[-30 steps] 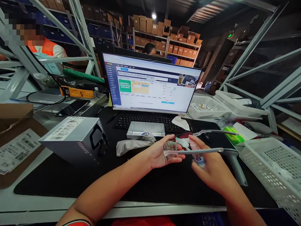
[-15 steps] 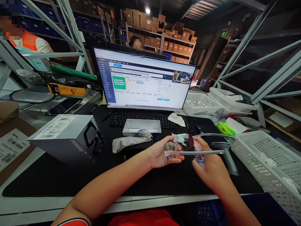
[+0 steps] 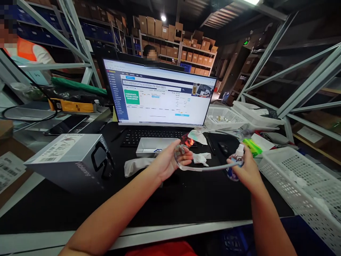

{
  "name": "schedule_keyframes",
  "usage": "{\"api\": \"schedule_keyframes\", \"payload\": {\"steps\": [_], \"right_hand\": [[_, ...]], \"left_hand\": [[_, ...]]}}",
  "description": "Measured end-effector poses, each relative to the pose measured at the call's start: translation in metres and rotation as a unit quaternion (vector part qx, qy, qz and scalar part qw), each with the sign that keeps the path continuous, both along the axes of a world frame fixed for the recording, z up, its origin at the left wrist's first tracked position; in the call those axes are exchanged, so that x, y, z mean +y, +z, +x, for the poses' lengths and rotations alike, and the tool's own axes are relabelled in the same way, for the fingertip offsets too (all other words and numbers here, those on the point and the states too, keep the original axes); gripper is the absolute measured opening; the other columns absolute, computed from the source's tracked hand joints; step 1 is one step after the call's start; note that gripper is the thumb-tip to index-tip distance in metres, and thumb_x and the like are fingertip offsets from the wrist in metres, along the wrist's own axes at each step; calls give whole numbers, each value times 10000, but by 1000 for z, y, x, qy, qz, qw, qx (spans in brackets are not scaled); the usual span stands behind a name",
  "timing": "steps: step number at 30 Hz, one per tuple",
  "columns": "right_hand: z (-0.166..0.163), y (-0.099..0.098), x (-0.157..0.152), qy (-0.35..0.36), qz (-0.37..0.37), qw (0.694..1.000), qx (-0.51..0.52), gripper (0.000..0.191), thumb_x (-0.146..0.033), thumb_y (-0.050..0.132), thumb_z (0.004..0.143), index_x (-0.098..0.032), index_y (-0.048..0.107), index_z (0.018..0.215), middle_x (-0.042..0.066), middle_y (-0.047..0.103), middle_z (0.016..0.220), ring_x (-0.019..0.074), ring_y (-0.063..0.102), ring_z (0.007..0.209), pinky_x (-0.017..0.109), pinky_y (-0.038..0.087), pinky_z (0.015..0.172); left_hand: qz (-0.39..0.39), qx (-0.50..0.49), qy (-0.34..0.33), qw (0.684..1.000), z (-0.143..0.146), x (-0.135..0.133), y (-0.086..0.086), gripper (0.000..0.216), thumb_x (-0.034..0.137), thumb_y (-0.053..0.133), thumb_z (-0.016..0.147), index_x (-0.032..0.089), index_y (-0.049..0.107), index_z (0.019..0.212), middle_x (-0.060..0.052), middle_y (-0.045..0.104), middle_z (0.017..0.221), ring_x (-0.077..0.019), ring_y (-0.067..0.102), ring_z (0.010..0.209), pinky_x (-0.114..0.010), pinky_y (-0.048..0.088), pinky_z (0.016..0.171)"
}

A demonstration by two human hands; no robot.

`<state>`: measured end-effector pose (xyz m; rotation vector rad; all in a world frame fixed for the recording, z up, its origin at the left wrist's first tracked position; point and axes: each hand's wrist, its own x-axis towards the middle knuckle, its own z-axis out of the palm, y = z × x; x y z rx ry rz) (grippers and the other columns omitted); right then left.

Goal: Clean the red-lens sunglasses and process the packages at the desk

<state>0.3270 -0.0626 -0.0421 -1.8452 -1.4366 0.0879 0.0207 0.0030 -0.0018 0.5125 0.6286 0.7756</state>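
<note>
My left hand (image 3: pixel 168 160) is closed around the front of a pair of clear-framed glasses (image 3: pixel 199 169). Their temples stretch to the right, and one lens shows a reddish reflection. In my right hand (image 3: pixel 250 172) is a small spray bottle (image 3: pixel 233 173) with a white nozzle, held upright near the end of the nearer temple. A crumpled tissue (image 3: pixel 201 158) lies on the black mat just beyond the glasses. Left of my left hand are a grey cloth pouch (image 3: pixel 135 167) and an open silver tray-like box (image 3: pixel 145 148), partly hidden by the hand.
A monitor (image 3: pixel 160 103) and keyboard (image 3: pixel 134 137) stand behind. To the left sits a grey box (image 3: pixel 66 167) with a glasses picture. White plastic baskets (image 3: pixel 295 177) line the right, beside a mouse (image 3: pixel 223 148). Co-workers are beyond the desk.
My right hand with the spray bottle has moved right, away from the lenses. My left hand has shifted slightly left and tilted the glasses. The camera view has turned a little.
</note>
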Motion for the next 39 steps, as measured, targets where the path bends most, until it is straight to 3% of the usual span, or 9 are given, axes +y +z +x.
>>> {"api": "schedule_keyframes", "payload": {"steps": [5,9,13,21,24,27,29,33,39], "right_hand": [[85,3,99,-198,-50,978,-33,549,-338,801,724,-141,633,1208,144,705,1127,264,655,987,371,508,835],[114,2,149,-257,-91,962,9,334,-354,704,887,-122,651,1121,101,682,1100,200,659,949,381,559,834],[121,-4,160,-277,-98,955,26,365,-390,643,942,-155,619,1219,97,644,1208,204,652,1034,398,578,871],[79,7,143,-82,-15,995,-57,469,-338,545,931,-127,533,1350,230,488,1439,296,499,1315,466,418,1085],[32,-21,115,68,-29,993,-93,543,-412,660,821,-221,593,1325,137,548,1432,273,498,1346,424,408,1124],[-9,-59,93,289,-93,945,-121,550,-422,724,754,-290,645,1282,101,608,1397,283,555,1316,467,435,1116],[-23,-74,93,346,-109,924,-119,450,-361,693,776,-289,692,1220,99,677,1300,273,637,1212,468,480,1074],[-27,-66,105,314,-48,942,-105,323,-176,583,778,-236,773,1032,82,758,1031,220,725,962,382,574,939],[-60,-5,62,145,235,959,-71,403,-187,502,897,-239,692,1249,120,559,1335,265,622,1173,486,527,1020]], "left_hand": [[45,33,98,994,-16,6,20,456,350,439,1039,104,679,739,-103,733,754,-175,729,692,-262,615,668],[58,43,116,991,-20,9,21,452,331,438,1041,96,688,747,-103,732,761,-175,734,709,-262,625,665],[55,49,117,990,-22,15,19,451,330,447,1039,95,686,738,-94,731,762,-161,726,687,-252,625,640],[48,35,138,989,-29,26,21,436,351,468,1031,114,675,729,-96,737,775,-162,720,692,-258,619,656],[45,34,144,988,-29,25,22,452,351,456,1035,110,672,719,-94,733,763,-156,713,672,-253,613,643],[42,32,124,991,-26,21,20,469,360,445,1038,104,674,719,-98,728,745,-160,713,663,-251,610,633],[39,26,99,994,-24,18,18,484,369,432,1043,101,673,719,-99,721,735,-168,719,673,-252,611,631],[32,15,53,998,-22,12,17,514,387,403,1051,95,677,728,-105,721,744,-167,722,666,-250,613,623],[41,9,46,998,-20,10,19,512,391,407,1047,98,674,722,-103,709,713,-165,717,661,-235,602,618]]}}
